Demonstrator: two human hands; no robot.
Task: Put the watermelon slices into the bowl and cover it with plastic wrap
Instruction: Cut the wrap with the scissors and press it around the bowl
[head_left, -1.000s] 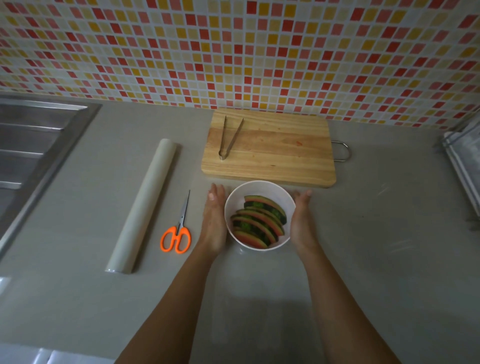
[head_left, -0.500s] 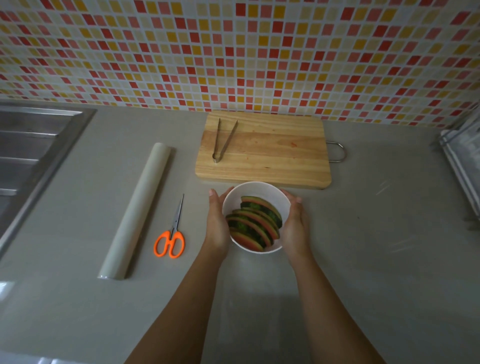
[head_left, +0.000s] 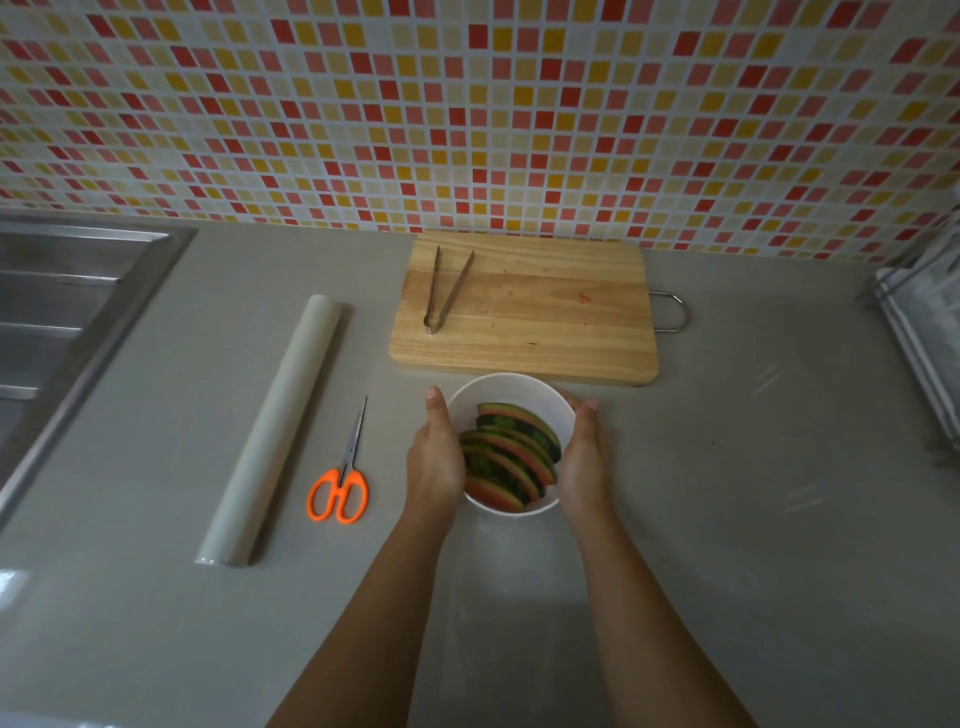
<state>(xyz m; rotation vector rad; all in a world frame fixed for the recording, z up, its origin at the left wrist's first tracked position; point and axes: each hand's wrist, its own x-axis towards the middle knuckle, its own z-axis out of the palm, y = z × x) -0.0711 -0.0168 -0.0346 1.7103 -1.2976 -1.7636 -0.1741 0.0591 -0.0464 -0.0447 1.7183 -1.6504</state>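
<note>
A white bowl (head_left: 506, 383) stands on the grey counter just in front of the cutting board. Several watermelon slices (head_left: 511, 457) with green rind and red flesh lie stacked inside it. My left hand (head_left: 434, 452) presses flat against the bowl's left side and my right hand (head_left: 584, 457) against its right side, fingers pointing away from me. A faint clear film seems to trail from the bowl across the counter toward me (head_left: 498, 571). The roll of plastic wrap (head_left: 275, 431) lies to the left, apart from both hands.
Orange-handled scissors (head_left: 340, 488) lie between the roll and the bowl. A wooden cutting board (head_left: 545, 312) with metal tongs (head_left: 441, 296) sits behind the bowl against the tiled wall. A steel sink (head_left: 62, 312) is at the far left, a rack (head_left: 930, 332) at the right edge.
Both hands have closed in from a little beside the bowl onto its sides. The bowl and slices stay in place.
</note>
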